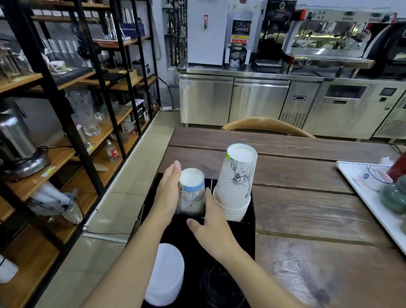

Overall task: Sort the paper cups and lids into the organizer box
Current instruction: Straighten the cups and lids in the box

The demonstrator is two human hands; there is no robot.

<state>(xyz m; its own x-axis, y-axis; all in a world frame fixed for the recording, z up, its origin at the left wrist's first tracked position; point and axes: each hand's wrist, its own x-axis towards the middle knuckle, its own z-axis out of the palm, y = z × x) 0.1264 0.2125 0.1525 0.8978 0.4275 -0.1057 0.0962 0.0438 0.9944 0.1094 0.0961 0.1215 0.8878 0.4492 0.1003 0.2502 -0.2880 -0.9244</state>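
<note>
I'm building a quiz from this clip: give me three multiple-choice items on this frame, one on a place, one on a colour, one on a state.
1. Where is the tall cup stack?
A. far right compartment of the organizer box
B. on the white tray
C. on the shelf

2. What colour are the lids at near left?
A. black
B. white
C. green

3. How do the cups stand?
A. upright
B. on their sides
C. upside down

Answers: 1 A, the stack rises from that compartment. 2 B, the pile is white. 3 C, closed bases face up, as on the short cups between left hand and right hand.
</note>
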